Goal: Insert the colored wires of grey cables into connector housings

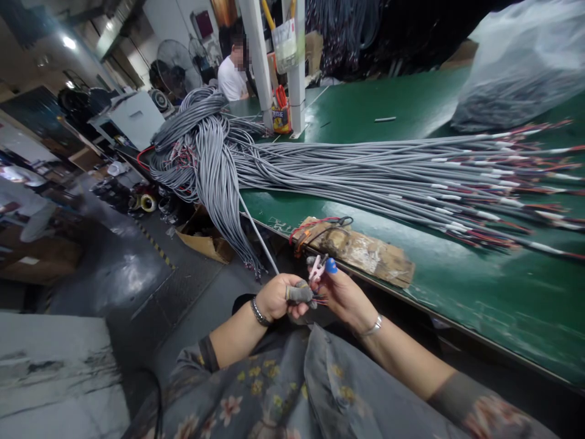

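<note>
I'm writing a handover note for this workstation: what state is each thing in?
Left hand: closed around gray cable
Gray cable: held, running up toward the bundle
Right hand: holding pink tool
Pink tool: held; open or shut unclear
Cable bundle: piled, partly hanging over the table edge
Long cables: laid out, coloured wires exposed at the ends
Wooden board: lying flat, stained
Plastic bag: partly filled
Ceiling light: lit

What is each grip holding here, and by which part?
The left grip holds a grey cable near its end, where thin wires emerge. The right grip holds a pink clip-like tool; which part is pinched cannot be told.
</note>
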{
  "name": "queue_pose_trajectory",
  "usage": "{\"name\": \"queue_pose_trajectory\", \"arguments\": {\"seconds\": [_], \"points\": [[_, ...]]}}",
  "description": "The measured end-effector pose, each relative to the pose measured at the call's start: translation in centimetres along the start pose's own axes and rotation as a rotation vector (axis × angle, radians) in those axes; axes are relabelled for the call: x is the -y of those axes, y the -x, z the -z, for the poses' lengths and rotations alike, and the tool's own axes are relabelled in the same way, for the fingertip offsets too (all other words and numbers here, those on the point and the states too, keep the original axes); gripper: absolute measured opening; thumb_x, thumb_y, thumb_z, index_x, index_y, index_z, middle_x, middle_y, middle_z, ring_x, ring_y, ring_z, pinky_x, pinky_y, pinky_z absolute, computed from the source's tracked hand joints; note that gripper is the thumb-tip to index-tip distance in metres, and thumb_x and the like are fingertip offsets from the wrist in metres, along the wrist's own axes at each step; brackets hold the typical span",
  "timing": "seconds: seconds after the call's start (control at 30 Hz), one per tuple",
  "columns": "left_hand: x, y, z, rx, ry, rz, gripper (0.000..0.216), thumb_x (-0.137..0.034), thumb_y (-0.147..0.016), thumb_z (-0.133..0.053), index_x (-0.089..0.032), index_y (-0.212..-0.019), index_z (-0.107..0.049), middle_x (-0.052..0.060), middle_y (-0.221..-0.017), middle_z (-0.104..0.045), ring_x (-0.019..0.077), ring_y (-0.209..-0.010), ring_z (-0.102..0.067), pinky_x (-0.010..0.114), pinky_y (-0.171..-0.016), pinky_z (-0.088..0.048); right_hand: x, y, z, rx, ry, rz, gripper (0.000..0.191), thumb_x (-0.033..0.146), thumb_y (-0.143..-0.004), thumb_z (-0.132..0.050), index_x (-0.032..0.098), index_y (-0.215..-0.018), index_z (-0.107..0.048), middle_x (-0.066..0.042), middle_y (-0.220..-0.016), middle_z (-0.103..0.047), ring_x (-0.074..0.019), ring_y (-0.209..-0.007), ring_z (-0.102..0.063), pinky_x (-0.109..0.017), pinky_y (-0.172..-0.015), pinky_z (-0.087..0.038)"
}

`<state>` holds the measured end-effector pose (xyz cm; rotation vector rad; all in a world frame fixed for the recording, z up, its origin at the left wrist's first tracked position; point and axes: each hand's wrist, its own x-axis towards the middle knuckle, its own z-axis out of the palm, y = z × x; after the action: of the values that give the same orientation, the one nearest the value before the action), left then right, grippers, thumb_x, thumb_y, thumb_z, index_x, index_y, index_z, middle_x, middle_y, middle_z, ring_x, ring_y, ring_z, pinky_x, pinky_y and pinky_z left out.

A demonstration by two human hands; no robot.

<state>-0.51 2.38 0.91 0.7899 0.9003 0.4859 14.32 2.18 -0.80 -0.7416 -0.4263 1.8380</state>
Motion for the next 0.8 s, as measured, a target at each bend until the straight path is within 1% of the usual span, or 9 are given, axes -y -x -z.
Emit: {"name": "queue_pose_trajectory", "arguments": {"seconds": [0.2,0.37,0.57,0.8], "points": [[0.13,-0.07,0.25,0.012,-0.029,0.027,0.049,-0.05,-0.043,-0.084,-0.01,-0.059,-0.06,0.0,-0.04,-0.056,0.0073,-0.027,-0.043,0.017,-0.028,-0.031,0.05,-0.05,-0.25,-0.035,-0.004,0.019,0.045,0.058,-0.052,-0.083,0.019,-0.072,-0.074,0.002,-0.06,-0.06,-0.0086,-0.051,-0.047,-0.021,-0.049,-0.044],[0.04,0.18,0.03,0.01,-0.035,0.008,0.05,-0.052,-0.044,-0.084,-0.011,-0.058,-0.06,0.0,-0.039,-0.055,0.0068,-0.026,-0.042,0.017,-0.027,-0.029,0.19,0.04,-0.41,-0.046,-0.018,0.034,0.044,0.057,-0.05,-0.084,0.019,-0.068,-0.073,0.002,-0.059,-0.06,-0.0089,-0.053,-0.048,-0.021,-0.051,-0.045],[0.32,0.18,-0.16,-0.056,-0.035,-0.033,0.045,-0.049,-0.047,-0.082,-0.012,-0.058,-0.059,-0.001,-0.039,-0.055,0.0063,-0.027,-0.042,0.017,-0.027,-0.029,0.24,0.25,-0.5,-0.022,-0.013,0.01,0.044,0.059,-0.053,-0.082,0.018,-0.064,-0.071,0.001,-0.057,-0.058,-0.0097,-0.052,-0.048,-0.022,-0.049,-0.043],[0.34,0.12,-0.34,-0.104,-0.093,-0.049,0.04,-0.046,-0.049,-0.078,-0.013,-0.057,-0.057,-0.002,-0.04,-0.055,0.0056,-0.027,-0.041,0.017,-0.028,-0.028,0.21,0.16,-0.49,-0.048,0.01,0.03,0.047,0.061,-0.049,-0.083,0.018,-0.061,-0.069,0.002,-0.055,-0.058,-0.0091,-0.052,-0.047,-0.021,-0.049,-0.042]]}}
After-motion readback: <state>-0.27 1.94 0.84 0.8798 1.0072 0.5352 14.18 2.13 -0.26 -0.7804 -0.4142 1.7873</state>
